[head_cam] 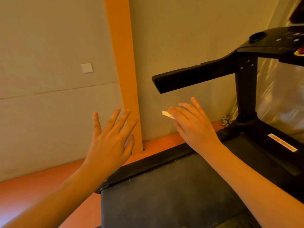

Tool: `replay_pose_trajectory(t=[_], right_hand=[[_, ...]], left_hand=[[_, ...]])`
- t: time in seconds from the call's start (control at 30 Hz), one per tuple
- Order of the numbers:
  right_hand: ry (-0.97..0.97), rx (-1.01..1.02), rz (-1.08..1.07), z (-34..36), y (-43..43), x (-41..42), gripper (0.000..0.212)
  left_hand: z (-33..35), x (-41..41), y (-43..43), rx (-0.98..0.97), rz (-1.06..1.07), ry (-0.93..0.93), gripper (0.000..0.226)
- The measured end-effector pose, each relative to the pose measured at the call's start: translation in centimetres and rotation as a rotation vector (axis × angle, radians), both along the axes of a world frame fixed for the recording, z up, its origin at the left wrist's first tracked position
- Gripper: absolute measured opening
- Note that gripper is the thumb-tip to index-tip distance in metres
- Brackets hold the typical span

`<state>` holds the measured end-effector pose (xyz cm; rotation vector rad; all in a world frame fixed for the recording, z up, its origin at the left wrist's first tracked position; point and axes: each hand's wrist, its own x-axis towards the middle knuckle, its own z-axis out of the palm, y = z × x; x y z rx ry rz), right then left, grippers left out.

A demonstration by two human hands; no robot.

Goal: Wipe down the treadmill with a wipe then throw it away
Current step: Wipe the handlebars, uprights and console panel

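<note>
The black treadmill (194, 76) fills the right and lower part of the head view, its left handrail reaching toward me and its dark belt (164, 191) below my arms. My right hand (192, 124) hovers just under the handrail's end, palm down, with a small folded white wipe (167, 114) held under its fingers; only the wipe's tip shows. Over the belt's left edge, my left hand (111, 139) is raised with fingers spread and nothing in it.
A grey wall with an orange vertical stripe (125, 71) and a white wall plate (87, 67) stands close behind. The floor (32, 191) is orange. The treadmill console (278, 40) with a cup holder sits top right, crinkled plastic sheeting (279, 99) behind it.
</note>
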<state>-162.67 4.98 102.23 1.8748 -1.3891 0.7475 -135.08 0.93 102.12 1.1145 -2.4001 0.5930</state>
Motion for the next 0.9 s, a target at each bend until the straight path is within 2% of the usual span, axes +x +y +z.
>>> replay_pose_trajectory(t=[0.2, 0.5, 0.6, 0.73, 0.9], right_hand=[[-0.166, -0.078, -0.048, -2.0, -4.2, 0.6, 0.029], [-0.416, -0.030, -0.071, -6.5, -14.8, -2.9, 0.038], [-0.435, 0.002, -0.104, -7.3, -19.2, -5.5, 0.038], [-0.516, 0.084, -0.153, -5.2, -24.7, -9.9, 0.039], [-0.547, 0.159, -0.154, 0.0, -30.0, -13.1, 0.036]], left_hand=[[-0.2, -1.7, -4.1, -0.004, -0.028, -0.037, 0.057], [-2.1, -8.7, -17.5, -0.012, -0.082, -0.006, 0.056], [-1.8, -12.9, -23.6, -0.010, -0.121, -0.025, 0.055], [1.7, -17.8, -30.9, 0.041, -0.112, -0.080, 0.055], [6.7, -20.0, -36.6, 0.077, -0.072, -0.103, 0.055]])
